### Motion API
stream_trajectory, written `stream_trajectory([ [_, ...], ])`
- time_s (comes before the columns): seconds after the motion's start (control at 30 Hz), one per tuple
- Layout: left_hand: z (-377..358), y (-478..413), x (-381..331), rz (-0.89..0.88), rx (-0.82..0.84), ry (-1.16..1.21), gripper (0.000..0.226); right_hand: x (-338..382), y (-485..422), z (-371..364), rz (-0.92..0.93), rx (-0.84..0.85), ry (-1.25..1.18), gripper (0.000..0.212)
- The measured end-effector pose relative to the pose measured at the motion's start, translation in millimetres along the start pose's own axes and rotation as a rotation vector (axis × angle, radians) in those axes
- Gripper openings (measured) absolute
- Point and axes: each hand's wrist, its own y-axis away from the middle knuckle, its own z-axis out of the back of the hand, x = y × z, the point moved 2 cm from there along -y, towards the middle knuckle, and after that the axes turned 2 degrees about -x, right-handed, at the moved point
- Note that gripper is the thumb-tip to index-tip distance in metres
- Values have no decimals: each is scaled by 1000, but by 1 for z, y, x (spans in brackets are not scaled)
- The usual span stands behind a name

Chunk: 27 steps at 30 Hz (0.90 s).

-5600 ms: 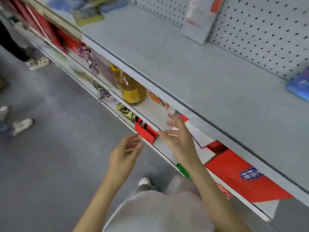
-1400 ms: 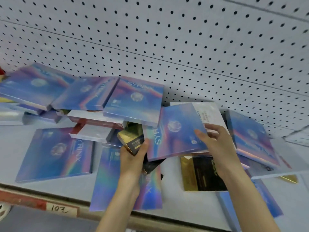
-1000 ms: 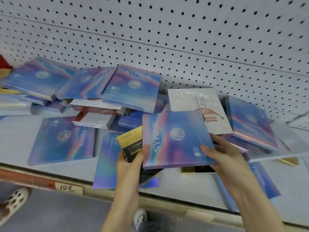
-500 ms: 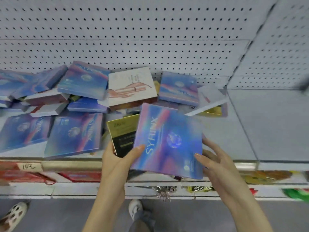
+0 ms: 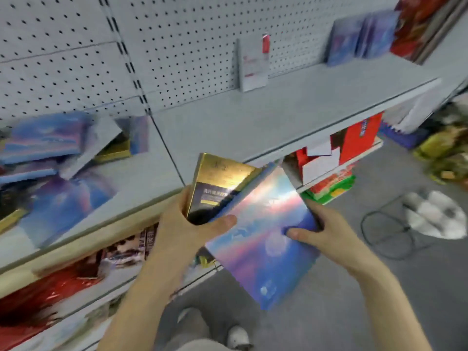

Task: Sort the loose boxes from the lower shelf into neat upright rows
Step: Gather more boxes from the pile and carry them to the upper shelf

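Compared with half a second ago, the two held boxes are further right along the shelf point(image 5: 253, 117), and the pile of loose boxes point(image 5: 50, 153) now lies at the left edge of the frame. Nearest, in the lower middle, the left hand point(image 5: 187, 224) grips the gold and black box point(image 5: 217, 183) at its lower end. Its fingers are curled round that end, and the thumb lies across onto the blue box point(image 5: 266, 236). This blue box overlaps the front of the gold one and is tilted, with one corner pointing down toward the floor point(image 5: 354, 287). The right hand point(image 5: 326, 229) holds its right edge, thumb on the face and fingers behind. Both boxes are in the air in front of the shelf edge. Further back, at the middle top, a white box point(image 5: 253, 64) stands upright against the pegboard point(image 5: 177, 34). At the upper right, upright blue boxes point(image 5: 359, 36) stand in a row beside red boxes point(image 5: 417, 26).
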Motion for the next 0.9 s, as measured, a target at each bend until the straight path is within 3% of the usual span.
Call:
stream_trajectory([
  [0.13, -41, -21, -13, 13, 59, 38, 56, -16, -9, 38, -31, -107, -86, 45],
  [0.23, -58, -50, -20, -14, 4, 93, 43, -20, -30, 49, -3, -179, -133, 51],
  [0.33, -75, -89, -21, 82, -59, 273, 27, -29, -59, 63, -34, -226, -231, 27],
  [0.5, -102, -167, -11, 155, -104, 308, 36, -45, -138, 99, -58, -411, -258, 14],
  [0.6, -114, -213, -9, 198, -142, 325, 22, -48, -195, 111, -63, -484, -256, 8],
  [0.8, -124, -281, -17, 137, -244, 342, 23, -50, -288, 108, -52, -499, -295, 21],
  [0.9, -114, -298, -15, 128, -348, 319, 24, -51, -326, 109, -121, -409, -432, 16],
])
